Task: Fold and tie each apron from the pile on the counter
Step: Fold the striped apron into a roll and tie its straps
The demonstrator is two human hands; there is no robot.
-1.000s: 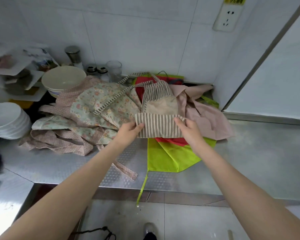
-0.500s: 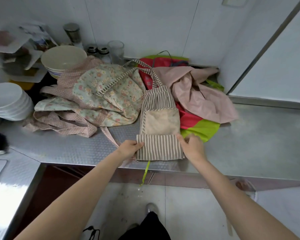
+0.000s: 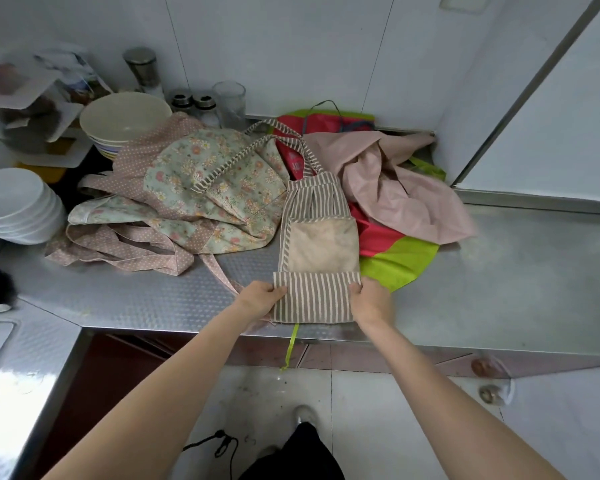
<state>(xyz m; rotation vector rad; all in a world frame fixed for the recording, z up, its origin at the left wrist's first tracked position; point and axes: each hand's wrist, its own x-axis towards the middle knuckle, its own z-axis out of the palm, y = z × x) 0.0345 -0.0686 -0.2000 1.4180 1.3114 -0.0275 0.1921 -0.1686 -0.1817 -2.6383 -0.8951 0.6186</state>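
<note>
One striped apron [image 3: 314,271] is laid lengthwise near the front edge of the steel worktop [image 3: 482,289], its folded lower band pinched at either side: the left edge is gripped by the left hand [image 3: 258,299], the right edge by the right hand [image 3: 369,301], with the two hands held apart by the width of the cloth. Its two striped straps [image 3: 243,157] are trailed back over the pile. Behind it, four more aprons can be counted (the layers overlap, so the count is approximate): one floral apron [image 3: 205,188] with dotted pink trim, one plain pink apron [image 3: 395,192], one red apron [image 3: 374,233] and one lime-green apron [image 3: 399,263]. Toward the back-left corner one stack of cream bowls [image 3: 123,123] and one stack of white bowls [image 3: 14,206] are seen, with two small shakers [image 3: 193,102] and one glass [image 3: 229,100] by the wall.
</note>
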